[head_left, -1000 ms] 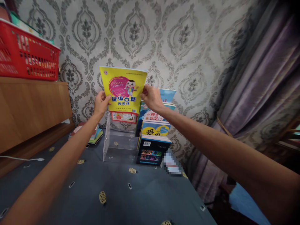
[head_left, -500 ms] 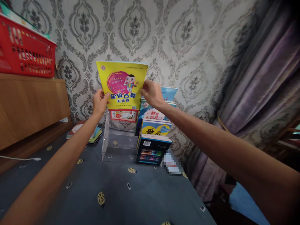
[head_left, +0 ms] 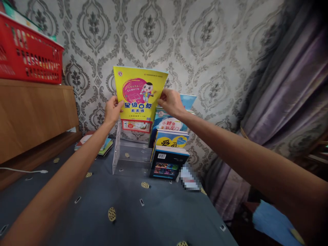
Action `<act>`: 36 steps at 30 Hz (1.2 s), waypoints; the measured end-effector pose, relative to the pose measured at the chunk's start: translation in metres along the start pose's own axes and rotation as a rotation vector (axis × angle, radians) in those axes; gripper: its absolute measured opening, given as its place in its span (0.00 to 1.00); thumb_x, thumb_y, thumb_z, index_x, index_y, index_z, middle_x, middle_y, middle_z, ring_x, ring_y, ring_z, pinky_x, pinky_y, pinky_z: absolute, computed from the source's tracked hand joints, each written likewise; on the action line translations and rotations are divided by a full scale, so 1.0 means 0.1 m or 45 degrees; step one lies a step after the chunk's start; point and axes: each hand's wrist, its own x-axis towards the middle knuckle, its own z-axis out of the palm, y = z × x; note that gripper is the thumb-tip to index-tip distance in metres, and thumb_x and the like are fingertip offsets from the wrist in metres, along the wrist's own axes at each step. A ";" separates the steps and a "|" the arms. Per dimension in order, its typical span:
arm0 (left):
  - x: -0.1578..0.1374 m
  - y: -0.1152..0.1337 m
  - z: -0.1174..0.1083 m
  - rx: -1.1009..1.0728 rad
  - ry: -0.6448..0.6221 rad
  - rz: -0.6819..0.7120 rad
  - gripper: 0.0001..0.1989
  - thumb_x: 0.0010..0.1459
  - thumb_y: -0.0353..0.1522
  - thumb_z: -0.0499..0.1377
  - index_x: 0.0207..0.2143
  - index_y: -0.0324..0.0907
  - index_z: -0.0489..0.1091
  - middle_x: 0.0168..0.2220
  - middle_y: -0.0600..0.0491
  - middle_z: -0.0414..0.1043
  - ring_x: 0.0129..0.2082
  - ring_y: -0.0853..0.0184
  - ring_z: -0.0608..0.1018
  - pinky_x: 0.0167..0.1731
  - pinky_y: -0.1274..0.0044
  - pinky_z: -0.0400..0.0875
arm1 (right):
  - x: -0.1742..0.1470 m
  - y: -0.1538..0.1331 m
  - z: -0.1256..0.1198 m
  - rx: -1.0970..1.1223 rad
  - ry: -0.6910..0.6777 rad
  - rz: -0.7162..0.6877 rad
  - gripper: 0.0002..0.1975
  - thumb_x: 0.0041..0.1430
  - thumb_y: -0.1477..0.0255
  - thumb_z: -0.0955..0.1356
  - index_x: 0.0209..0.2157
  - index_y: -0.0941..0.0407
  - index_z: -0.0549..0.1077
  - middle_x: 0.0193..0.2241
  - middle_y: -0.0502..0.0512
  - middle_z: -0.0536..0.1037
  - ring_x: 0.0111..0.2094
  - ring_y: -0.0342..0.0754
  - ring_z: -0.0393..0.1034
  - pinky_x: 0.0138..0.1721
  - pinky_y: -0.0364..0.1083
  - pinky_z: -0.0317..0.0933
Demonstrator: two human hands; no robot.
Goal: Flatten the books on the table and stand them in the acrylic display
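A yellow workbook [head_left: 139,94] with a cartoon child on its cover is held upright by its two side edges. My left hand [head_left: 114,108] pinches its left edge, and my right hand [head_left: 171,101] grips the right edge. Beneath it stands a clear acrylic book rack [head_left: 132,152] with stepped tiers; whether the workbook's bottom edge touches the rack I cannot tell. The rack's right side carries several books: a black book [head_left: 167,167] in front, a yellow book [head_left: 170,139] behind it, then a teal book [head_left: 169,122], and a light blue book [head_left: 189,101] at the back, partly behind my right wrist.
A red plastic basket [head_left: 33,56] sits on a wooden cabinet [head_left: 38,116] at the left. A small stack of books [head_left: 105,147] lies behind my left forearm. A white cable [head_left: 23,170] crosses the dark patterned tablecloth [head_left: 143,225]. Purple curtains [head_left: 269,119] hang at the right.
The workbook and both hands have shifted slightly to the right in the view, and the workbook leans a little more. Both hands keep their hold. The camera view has shifted slightly.
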 end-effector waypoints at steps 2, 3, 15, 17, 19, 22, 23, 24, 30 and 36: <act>-0.01 -0.03 0.03 -0.031 -0.026 -0.031 0.10 0.53 0.39 0.62 0.34 0.43 0.68 0.35 0.51 0.77 0.34 0.64 0.79 0.24 0.78 0.76 | -0.01 0.00 -0.03 -0.026 0.000 0.004 0.07 0.50 0.79 0.65 0.29 0.53 0.73 0.29 0.56 0.79 0.33 0.55 0.74 0.37 0.53 0.69; -0.01 -0.04 0.04 -0.046 -0.034 -0.041 0.10 0.53 0.39 0.62 0.34 0.43 0.68 0.35 0.51 0.77 0.34 0.64 0.79 0.24 0.79 0.75 | -0.01 0.00 -0.04 -0.041 0.000 0.005 0.07 0.50 0.79 0.66 0.29 0.53 0.72 0.29 0.56 0.79 0.33 0.55 0.74 0.37 0.53 0.68; 0.05 -0.15 -0.02 0.044 -0.063 0.050 0.11 0.55 0.40 0.62 0.36 0.43 0.68 0.32 0.52 0.75 0.31 0.66 0.78 0.21 0.81 0.74 | 0.04 0.01 -0.03 -0.016 -0.047 0.047 0.06 0.53 0.79 0.68 0.29 0.54 0.72 0.27 0.54 0.78 0.36 0.56 0.75 0.39 0.53 0.68; 0.06 -0.18 -0.03 0.080 -0.020 0.040 0.11 0.56 0.40 0.61 0.35 0.43 0.68 0.32 0.52 0.74 0.31 0.66 0.78 0.24 0.80 0.75 | 0.04 -0.02 -0.02 0.009 -0.076 0.055 0.06 0.53 0.79 0.68 0.30 0.54 0.72 0.27 0.54 0.79 0.36 0.55 0.76 0.39 0.53 0.69; 0.06 -0.20 -0.04 0.099 0.003 0.030 0.11 0.56 0.40 0.61 0.35 0.43 0.68 0.31 0.53 0.73 0.30 0.66 0.78 0.24 0.80 0.75 | 0.05 -0.05 -0.01 0.023 -0.092 0.055 0.05 0.54 0.79 0.68 0.30 0.54 0.72 0.26 0.53 0.79 0.35 0.55 0.77 0.38 0.52 0.69; 0.07 -0.21 -0.05 0.105 0.020 0.032 0.10 0.56 0.40 0.61 0.34 0.43 0.68 0.30 0.54 0.72 0.29 0.67 0.77 0.23 0.81 0.75 | 0.06 -0.10 -0.01 0.040 -0.109 0.058 0.06 0.54 0.79 0.67 0.30 0.53 0.72 0.24 0.52 0.79 0.33 0.54 0.77 0.38 0.52 0.70; 0.08 -0.21 -0.05 0.110 0.031 0.033 0.10 0.56 0.39 0.61 0.34 0.43 0.68 0.30 0.54 0.72 0.28 0.67 0.77 0.23 0.80 0.75 | 0.06 -0.12 0.00 0.046 -0.119 0.061 0.07 0.53 0.80 0.67 0.30 0.53 0.72 0.23 0.52 0.79 0.33 0.54 0.77 0.39 0.52 0.70; 0.08 -0.21 -0.06 0.117 0.044 0.034 0.09 0.55 0.39 0.61 0.33 0.43 0.68 0.30 0.54 0.71 0.28 0.67 0.76 0.24 0.80 0.75 | 0.06 -0.13 0.00 0.052 -0.131 0.061 0.07 0.53 0.80 0.67 0.30 0.53 0.72 0.22 0.51 0.78 0.34 0.54 0.77 0.40 0.52 0.70; 0.10 -0.19 -0.09 0.131 0.049 0.038 0.07 0.55 0.37 0.59 0.33 0.43 0.67 0.30 0.55 0.71 0.27 0.68 0.74 0.22 0.81 0.72 | 0.05 -0.19 0.02 0.060 -0.130 0.073 0.08 0.52 0.82 0.67 0.28 0.54 0.70 0.22 0.52 0.78 0.36 0.55 0.77 0.42 0.52 0.69; 0.08 -0.20 -0.11 0.166 0.039 0.038 0.07 0.57 0.36 0.58 0.33 0.42 0.65 0.30 0.54 0.71 0.25 0.70 0.74 0.22 0.81 0.70 | 0.06 -0.16 0.03 0.099 -0.160 0.054 0.07 0.52 0.81 0.67 0.29 0.54 0.71 0.21 0.51 0.77 0.36 0.54 0.77 0.41 0.52 0.70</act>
